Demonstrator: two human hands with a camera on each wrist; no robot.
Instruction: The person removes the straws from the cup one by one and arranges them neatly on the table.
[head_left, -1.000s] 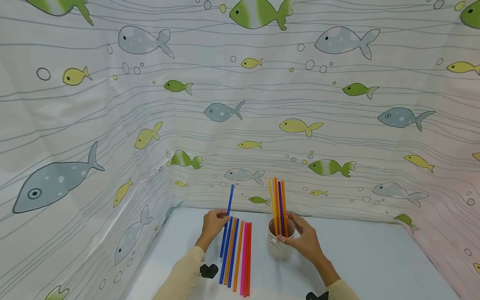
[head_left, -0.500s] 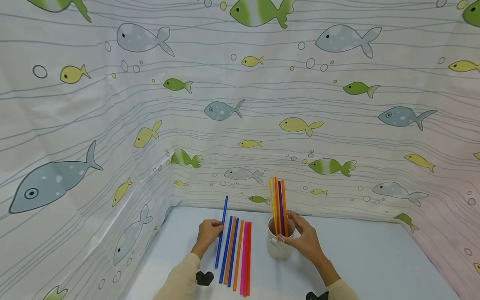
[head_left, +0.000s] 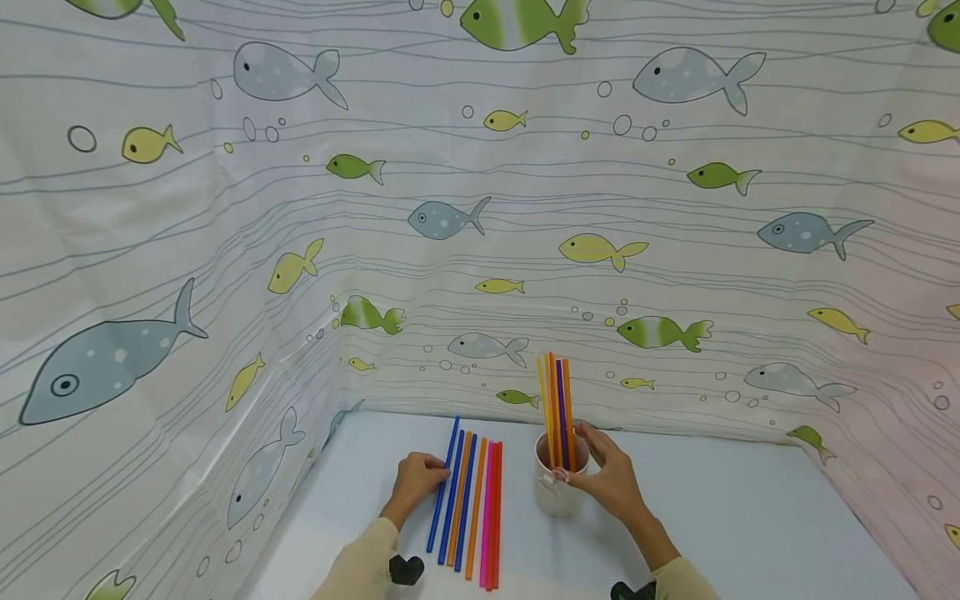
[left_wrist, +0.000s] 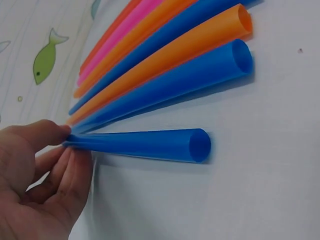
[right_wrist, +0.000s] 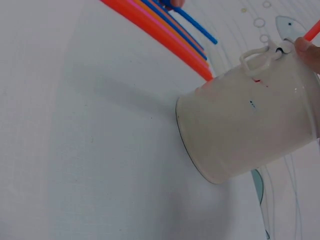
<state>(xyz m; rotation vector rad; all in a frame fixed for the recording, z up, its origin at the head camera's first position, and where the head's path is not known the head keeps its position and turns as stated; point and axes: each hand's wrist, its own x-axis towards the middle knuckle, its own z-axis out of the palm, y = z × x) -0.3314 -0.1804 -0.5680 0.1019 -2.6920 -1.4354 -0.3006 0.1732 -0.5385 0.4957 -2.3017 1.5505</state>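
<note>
left hand [head_left: 416, 481] pinching blue plastic tube [left_wrist: 145, 145], likely placing, touchdown unclear, release next; well rightward, right hand [head_left: 617, 483] grips white cylindrical mug [right_wrist: 235, 125].

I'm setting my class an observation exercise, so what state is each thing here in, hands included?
Row of straws: lying on the table.
Left hand: pinching a blue straw.
Blue straw: held, beside the row.
Mug: upright, straws inside.
Straws in the mug: standing, tops above the rim.
Right hand: holding the mug near its rim.
</note>
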